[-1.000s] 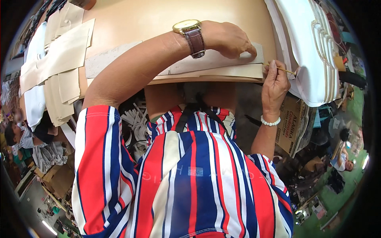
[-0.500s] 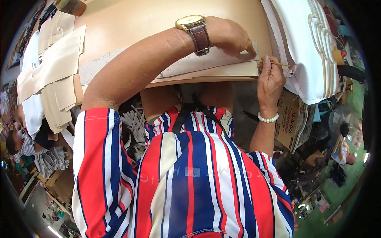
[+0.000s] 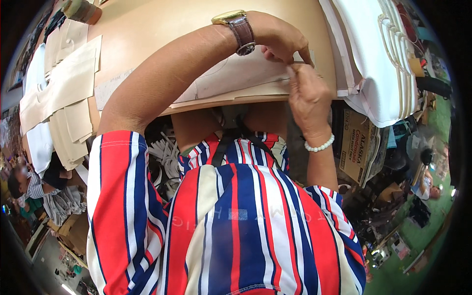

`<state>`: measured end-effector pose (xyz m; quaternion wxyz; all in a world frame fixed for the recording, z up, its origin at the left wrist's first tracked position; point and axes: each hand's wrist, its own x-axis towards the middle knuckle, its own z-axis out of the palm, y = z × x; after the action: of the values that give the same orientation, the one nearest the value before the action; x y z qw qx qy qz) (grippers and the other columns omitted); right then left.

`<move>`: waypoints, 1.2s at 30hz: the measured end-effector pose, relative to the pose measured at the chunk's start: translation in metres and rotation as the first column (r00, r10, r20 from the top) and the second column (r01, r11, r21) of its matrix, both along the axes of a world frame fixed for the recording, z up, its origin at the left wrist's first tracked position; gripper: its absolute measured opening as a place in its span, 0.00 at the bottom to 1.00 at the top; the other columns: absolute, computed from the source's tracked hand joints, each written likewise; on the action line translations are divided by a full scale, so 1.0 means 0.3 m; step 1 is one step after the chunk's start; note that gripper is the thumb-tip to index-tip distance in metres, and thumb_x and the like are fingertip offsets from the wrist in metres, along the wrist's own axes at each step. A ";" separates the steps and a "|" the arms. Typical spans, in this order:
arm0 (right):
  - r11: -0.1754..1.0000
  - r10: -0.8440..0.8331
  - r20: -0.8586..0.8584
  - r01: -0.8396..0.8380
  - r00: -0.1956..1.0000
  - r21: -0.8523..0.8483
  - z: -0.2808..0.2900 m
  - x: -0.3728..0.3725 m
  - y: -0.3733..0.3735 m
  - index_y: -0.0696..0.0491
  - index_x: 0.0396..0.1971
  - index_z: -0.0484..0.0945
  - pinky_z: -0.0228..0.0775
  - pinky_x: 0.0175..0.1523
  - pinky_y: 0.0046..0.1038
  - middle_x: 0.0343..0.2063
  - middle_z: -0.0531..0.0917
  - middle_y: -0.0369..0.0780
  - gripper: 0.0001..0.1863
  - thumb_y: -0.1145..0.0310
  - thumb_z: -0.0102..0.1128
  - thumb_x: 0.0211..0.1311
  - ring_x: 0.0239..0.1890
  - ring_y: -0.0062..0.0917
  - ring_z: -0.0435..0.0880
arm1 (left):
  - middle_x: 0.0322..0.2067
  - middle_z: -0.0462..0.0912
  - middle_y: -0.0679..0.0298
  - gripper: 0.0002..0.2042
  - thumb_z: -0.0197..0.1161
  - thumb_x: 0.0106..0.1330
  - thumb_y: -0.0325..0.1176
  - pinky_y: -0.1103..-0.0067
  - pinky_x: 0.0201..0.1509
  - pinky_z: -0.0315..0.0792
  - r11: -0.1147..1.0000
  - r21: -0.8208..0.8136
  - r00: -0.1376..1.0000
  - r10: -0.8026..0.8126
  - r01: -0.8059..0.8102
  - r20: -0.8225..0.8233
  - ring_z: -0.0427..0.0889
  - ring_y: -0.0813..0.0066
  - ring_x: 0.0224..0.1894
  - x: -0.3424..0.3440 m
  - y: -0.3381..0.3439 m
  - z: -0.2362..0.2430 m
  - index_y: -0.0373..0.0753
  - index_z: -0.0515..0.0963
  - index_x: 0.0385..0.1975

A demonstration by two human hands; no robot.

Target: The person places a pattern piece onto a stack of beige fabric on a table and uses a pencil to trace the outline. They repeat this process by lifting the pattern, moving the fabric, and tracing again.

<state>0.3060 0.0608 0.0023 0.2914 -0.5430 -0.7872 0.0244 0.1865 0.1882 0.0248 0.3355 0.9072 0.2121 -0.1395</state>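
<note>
My left hand (image 3: 280,35), with a watch on its wrist, reaches across a long pale grey flat template (image 3: 231,73). Its index finger and thumb are spread and press down near the template's right end. Beneath the template lies a beige sheet (image 3: 268,89), its near edge along the table's front. My right hand (image 3: 310,93) is closed in a pinch beside the left fingertips, at the template's right end. It grips a thin yellowish pen-like stick, which the fingers now almost wholly hide.
Cut beige pieces (image 3: 73,78) are stacked on the left of the table (image 3: 167,29). A brown roll-shaped object (image 3: 81,11) stands at the far left. White padded panels with cord (image 3: 378,64) hang over the right side. A cardboard box (image 3: 356,147) sits below right.
My right hand has moved left along the template's edge, up against my left fingertips. The stick, plain before, is now mostly covered. My left hand has shifted slightly up, its thumb now showing.
</note>
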 end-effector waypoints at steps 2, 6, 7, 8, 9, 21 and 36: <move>0.994 0.106 0.021 -0.107 0.994 0.037 -0.008 -0.043 -0.006 0.54 0.29 0.72 0.67 0.33 0.36 0.23 0.74 0.42 0.05 0.75 0.53 0.49 0.27 0.38 0.76 | 0.13 0.71 0.67 0.26 0.56 0.59 0.29 0.78 0.20 0.70 0.999 -0.013 0.999 -0.030 0.030 0.022 0.72 0.76 0.17 0.003 0.011 -0.021 0.57 0.68 0.59; 0.972 0.233 -0.018 -0.233 0.972 -0.008 -0.007 -0.138 -0.024 0.53 0.28 0.71 0.67 0.32 0.35 0.21 0.73 0.41 0.06 0.75 0.53 0.46 0.25 0.36 0.76 | 0.11 0.72 0.65 0.25 0.58 0.58 0.28 0.76 0.22 0.68 0.999 -0.044 0.997 -0.009 0.013 0.075 0.71 0.76 0.15 -0.002 0.005 -0.018 0.58 0.70 0.57; 0.962 0.271 -0.050 -0.272 0.961 -0.007 -0.005 -0.161 -0.027 0.53 0.27 0.71 0.67 0.32 0.34 0.20 0.73 0.41 0.06 0.74 0.53 0.46 0.25 0.36 0.76 | 0.10 0.72 0.64 0.25 0.58 0.58 0.28 0.75 0.22 0.67 0.999 -0.054 0.996 0.000 0.005 0.089 0.71 0.76 0.14 -0.003 0.000 -0.015 0.58 0.71 0.56; 0.950 0.310 -0.082 -0.311 0.947 -0.005 -0.005 -0.184 -0.030 0.53 0.27 0.71 0.67 0.32 0.34 0.20 0.73 0.41 0.06 0.74 0.53 0.46 0.24 0.35 0.76 | 0.11 0.73 0.64 0.24 0.59 0.58 0.28 0.75 0.23 0.67 0.999 -0.040 0.998 0.006 -0.003 0.069 0.72 0.76 0.14 0.000 -0.005 -0.011 0.58 0.71 0.56; 0.942 0.333 -0.111 -0.335 0.936 0.000 -0.013 -0.211 -0.033 0.53 0.27 0.71 0.67 0.32 0.34 0.20 0.73 0.41 0.06 0.74 0.53 0.46 0.24 0.35 0.76 | 0.12 0.74 0.63 0.24 0.59 0.58 0.29 0.75 0.24 0.67 1.000 -0.027 0.999 0.015 -0.013 0.048 0.72 0.75 0.15 -0.001 -0.011 -0.002 0.58 0.71 0.56; 0.959 0.244 -0.435 -0.281 0.867 -0.022 0.022 -0.134 0.007 0.57 0.33 0.78 0.73 0.37 0.31 0.31 0.82 0.44 0.07 0.78 0.59 0.52 0.32 0.36 0.82 | 0.28 0.79 0.55 0.27 0.58 0.59 0.31 0.71 0.36 0.71 0.951 -0.020 0.899 0.297 -0.307 0.321 0.78 0.65 0.29 -0.307 -0.042 0.030 0.43 0.63 0.61; 0.905 0.241 -0.055 -0.245 0.969 -0.347 0.078 0.089 0.139 0.60 0.42 0.72 0.68 0.48 0.36 0.37 0.77 0.48 0.26 0.67 0.70 0.41 0.42 0.41 0.77 | 0.35 0.76 0.57 0.24 0.71 0.42 0.38 0.71 0.48 0.69 0.583 0.314 0.649 0.742 -0.749 0.169 0.74 0.59 0.44 -0.919 -0.377 0.044 0.36 0.74 0.39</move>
<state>0.3326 0.1025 0.0256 0.1888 -0.4838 -0.8300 0.2034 -0.0891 0.0750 0.0381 0.1948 0.7803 0.5908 0.0638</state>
